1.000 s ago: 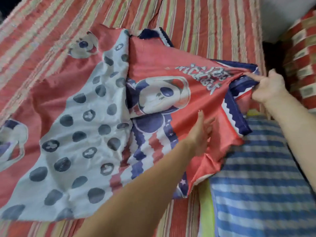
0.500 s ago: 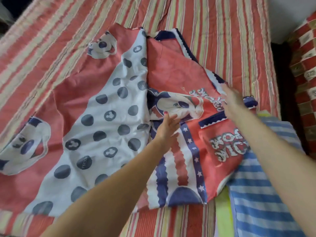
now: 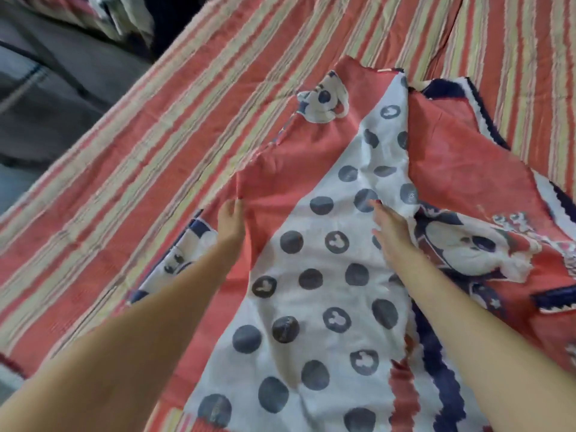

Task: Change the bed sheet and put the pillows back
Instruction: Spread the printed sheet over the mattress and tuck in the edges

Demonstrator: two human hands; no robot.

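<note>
bedroom (striped bed cover (image 3: 218, 88))

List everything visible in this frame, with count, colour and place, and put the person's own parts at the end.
Cartoon-print sheet: one, red with a white panel of dark blue dots and mouse figures, lying crumpled and partly folded on the bed, centre to right.
Striped bed cover: one, red with pale yellow stripes, spread underneath, filling the left and top.
Grey surface: one, beyond the bed's edge at upper left; too blurred to identify.
Bundle of printed fabric: top left corner, blurred, count unclear.
Left hand: one, on the sheet's red edge at centre left; grip unclear.
Right hand: one, fingers extended on the white dotted panel, centre.
</note>
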